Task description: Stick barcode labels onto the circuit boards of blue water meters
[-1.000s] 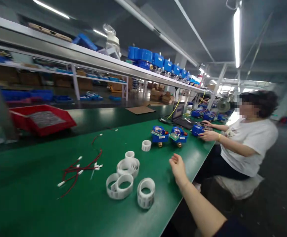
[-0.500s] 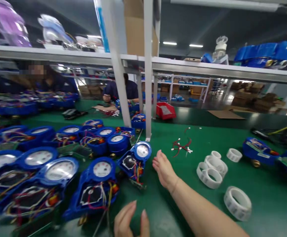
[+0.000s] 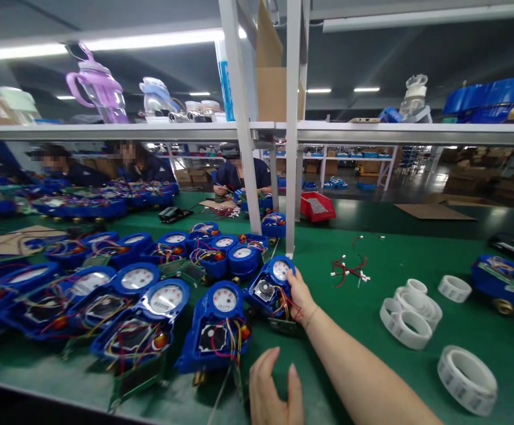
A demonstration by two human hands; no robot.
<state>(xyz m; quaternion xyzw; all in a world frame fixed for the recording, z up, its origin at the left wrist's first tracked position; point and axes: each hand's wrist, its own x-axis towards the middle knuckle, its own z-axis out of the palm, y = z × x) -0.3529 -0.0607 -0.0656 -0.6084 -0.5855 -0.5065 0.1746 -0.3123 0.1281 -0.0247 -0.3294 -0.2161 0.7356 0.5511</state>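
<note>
Many open blue water meters with white dials and coloured wires lie in rows on the green bench (image 3: 354, 319). My right hand (image 3: 300, 295) reaches forward and its fingers wrap the right side of the nearest blue meter (image 3: 271, 287), thumb by the dial. That meter rests on the bench among the others. My left hand (image 3: 275, 391) hovers low at the bottom edge, fingers stretched out together, holding nothing, just right of another blue meter (image 3: 216, 327).
Rolls of white labels (image 3: 409, 313) and a bundle of red wires (image 3: 349, 268) lie to the right. A red bin (image 3: 316, 206) sits behind white shelf posts (image 3: 292, 177). Other people work across the bench. More meters (image 3: 502, 283) stand far right.
My view swung left from the label rolls and a seated co-worker to the rows of meters. My right hand moved forward onto the nearest blue meter; my left hand came into view.
</note>
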